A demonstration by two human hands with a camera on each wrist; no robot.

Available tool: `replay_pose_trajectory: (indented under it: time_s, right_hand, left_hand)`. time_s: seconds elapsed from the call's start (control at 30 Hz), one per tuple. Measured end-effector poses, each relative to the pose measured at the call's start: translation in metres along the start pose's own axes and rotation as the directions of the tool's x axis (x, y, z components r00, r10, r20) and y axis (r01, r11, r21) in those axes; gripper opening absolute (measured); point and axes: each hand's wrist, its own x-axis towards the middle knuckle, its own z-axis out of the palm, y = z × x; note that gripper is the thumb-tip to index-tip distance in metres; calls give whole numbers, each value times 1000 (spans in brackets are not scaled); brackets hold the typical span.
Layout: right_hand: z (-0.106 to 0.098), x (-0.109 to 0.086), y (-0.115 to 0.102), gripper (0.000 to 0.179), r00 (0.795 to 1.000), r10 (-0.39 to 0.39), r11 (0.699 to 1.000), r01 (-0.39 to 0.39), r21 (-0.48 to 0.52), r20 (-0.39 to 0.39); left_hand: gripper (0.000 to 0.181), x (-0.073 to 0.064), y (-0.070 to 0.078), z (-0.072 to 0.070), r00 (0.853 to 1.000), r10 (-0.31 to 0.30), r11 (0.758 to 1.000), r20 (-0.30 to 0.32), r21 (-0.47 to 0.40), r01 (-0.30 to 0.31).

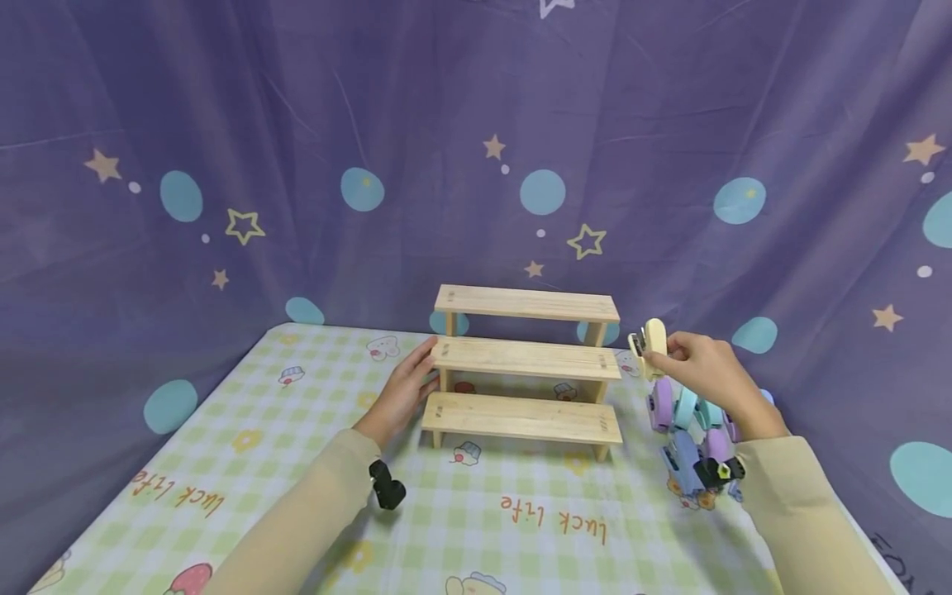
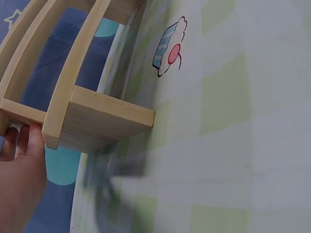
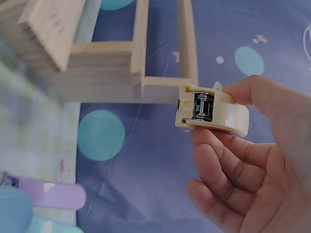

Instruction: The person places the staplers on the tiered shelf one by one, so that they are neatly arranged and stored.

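Note:
In the head view a pale wooden three-tier stand (image 1: 524, 357) stands on the table. My left hand (image 1: 405, 392) is at its left side, extended fingers touching the end of the middle shelf; in the left wrist view the fingertips (image 2: 35, 141) rest against the wood. To the right of the stand, my right hand (image 1: 706, 372) pinches a cream mini stapler (image 1: 654, 347) between thumb and fingers, raised off the table. The right wrist view shows the stapler's (image 3: 233, 116) metal spring end facing the stand. Below that hand lies a group of purple, teal and blue staplers (image 1: 684, 454), partly hidden by the arm.
A green-and-white checked cloth (image 1: 245, 496) with printed cupcakes and lettering covers the table. Behind it hangs a purple curtain (image 1: 446, 99) with stars and blue dots, close to the back of the stand.

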Motion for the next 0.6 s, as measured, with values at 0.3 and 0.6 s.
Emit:
replay_pose_trajectory:
  time_s: [0.3,0.6]
  right_hand:
    - [0,13,-28,46,998,-64,998,64,17,-29]
    - [17,39,-66,41,995,-98,991,101,83,-34]
  left_hand:
    - [52,1,1,1,1000,2,1000,-26,-25,-2]
    - [52,1,0,1,1000,0,1000,-28,-25,-1]
